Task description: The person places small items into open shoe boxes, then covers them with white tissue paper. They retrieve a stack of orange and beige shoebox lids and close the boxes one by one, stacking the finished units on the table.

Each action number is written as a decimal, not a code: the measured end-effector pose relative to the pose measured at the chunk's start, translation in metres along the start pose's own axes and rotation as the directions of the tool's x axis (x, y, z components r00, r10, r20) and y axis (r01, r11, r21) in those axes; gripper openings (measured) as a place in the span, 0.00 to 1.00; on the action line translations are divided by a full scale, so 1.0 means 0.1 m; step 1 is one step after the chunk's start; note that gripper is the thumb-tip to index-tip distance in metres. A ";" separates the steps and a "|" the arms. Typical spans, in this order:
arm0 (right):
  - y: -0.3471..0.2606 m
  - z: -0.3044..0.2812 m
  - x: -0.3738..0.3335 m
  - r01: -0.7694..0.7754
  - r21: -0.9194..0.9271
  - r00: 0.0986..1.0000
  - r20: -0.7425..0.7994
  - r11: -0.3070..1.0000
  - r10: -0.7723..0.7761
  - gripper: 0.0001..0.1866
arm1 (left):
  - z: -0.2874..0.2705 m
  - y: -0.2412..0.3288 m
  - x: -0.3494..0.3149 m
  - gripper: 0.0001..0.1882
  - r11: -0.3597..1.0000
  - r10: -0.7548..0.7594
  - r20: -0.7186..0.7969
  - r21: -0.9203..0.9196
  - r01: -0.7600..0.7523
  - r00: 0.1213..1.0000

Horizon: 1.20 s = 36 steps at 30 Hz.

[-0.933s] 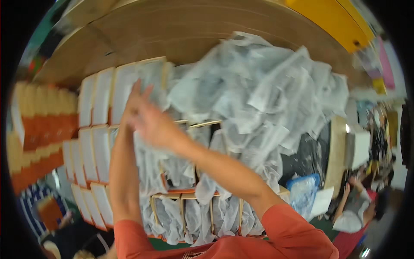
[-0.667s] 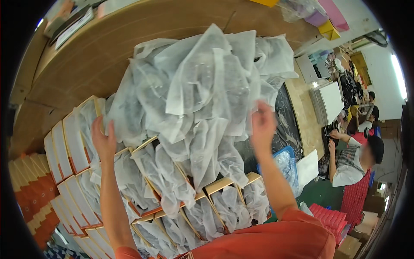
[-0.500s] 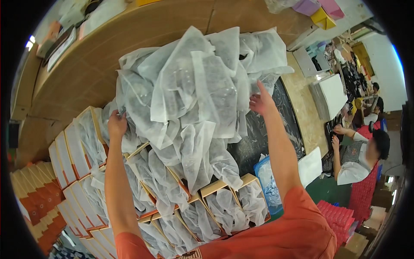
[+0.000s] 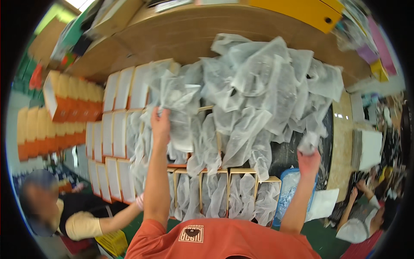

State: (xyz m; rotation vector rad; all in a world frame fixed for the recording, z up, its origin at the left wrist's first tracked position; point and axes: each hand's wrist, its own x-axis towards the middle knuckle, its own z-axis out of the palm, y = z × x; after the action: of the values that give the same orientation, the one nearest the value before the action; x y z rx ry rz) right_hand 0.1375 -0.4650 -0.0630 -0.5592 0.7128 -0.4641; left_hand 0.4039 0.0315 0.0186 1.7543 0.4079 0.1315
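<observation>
In my left hand (image 4: 161,125), closed fingers pinch a translucent white bag (image 4: 180,129) that hangs over the rows of open boxes. My right hand (image 4: 308,160) is closed on the bunched end of another translucent white bag (image 4: 310,142), at the right side of a large heap. This heap of translucent white bags (image 4: 276,82) lies over the far middle of the table, and what is inside the bags is hard to make out. Near my body stand tan-rimmed open boxes (image 4: 228,171), with white bags tucked inside.
At left stand white-lined boxes (image 4: 119,134) and stacked orange-and-tan boxes (image 4: 69,97). A blue plastic-lined bin (image 4: 290,192) sits near my right forearm. One co-worker's arm (image 4: 120,218) reaches in from the left; another person (image 4: 362,220) works at far right. A brown board (image 4: 185,36) edges the back.
My view has swung left, and a co-worker has come into it. My left hand now holds up a bag above the boxes. My right hand has gone from open to closed on a bag.
</observation>
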 end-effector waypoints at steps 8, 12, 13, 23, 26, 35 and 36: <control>0.48 1.32 -1.49 -0.315 -0.004 0.922 0.235 0.949 0.307 0.30 | -0.55 -0.06 -0.89 0.17 0.628 -0.339 0.338 -0.613 0.479 0.878; 1.43 1.26 -1.32 -0.149 -0.545 0.962 0.112 0.825 0.248 0.28 | -0.90 -0.21 -0.69 0.20 0.328 -0.431 0.616 -0.575 0.750 0.660; 1.72 1.56 -1.34 -0.136 -0.480 0.938 0.219 0.866 0.269 0.26 | -0.93 -0.26 -0.52 0.20 0.338 -0.461 0.642 -0.511 0.790 0.612; 3.94 5.16 -0.97 0.553 -0.675 0.551 0.736 0.489 0.393 0.40 | -1.32 -0.16 2.87 0.48 0.834 -0.263 0.266 0.547 0.079 0.927; 3.41 4.54 -1.48 0.628 -0.357 0.192 0.932 0.692 0.306 0.37 | -1.31 -1.15 3.15 0.47 0.462 -0.122 0.254 0.870 -0.171 0.960; 1.04 1.06 -0.88 0.345 -0.813 0.870 0.465 0.468 0.166 0.18 | 0.24 -0.15 1.84 0.28 0.418 0.332 0.771 0.397 -0.817 0.544; 0.82 0.91 -0.81 0.265 -0.820 0.941 0.336 0.508 0.052 0.17 | 0.35 -0.04 1.70 0.28 0.249 0.189 0.869 0.408 -0.878 0.457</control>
State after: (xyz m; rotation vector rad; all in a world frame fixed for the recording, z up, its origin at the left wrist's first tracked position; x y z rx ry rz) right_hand 0.1652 -0.3278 -0.0184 -1.6214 0.5522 -0.0753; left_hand 0.5722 0.0577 -0.0160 2.7128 -1.0516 -0.2449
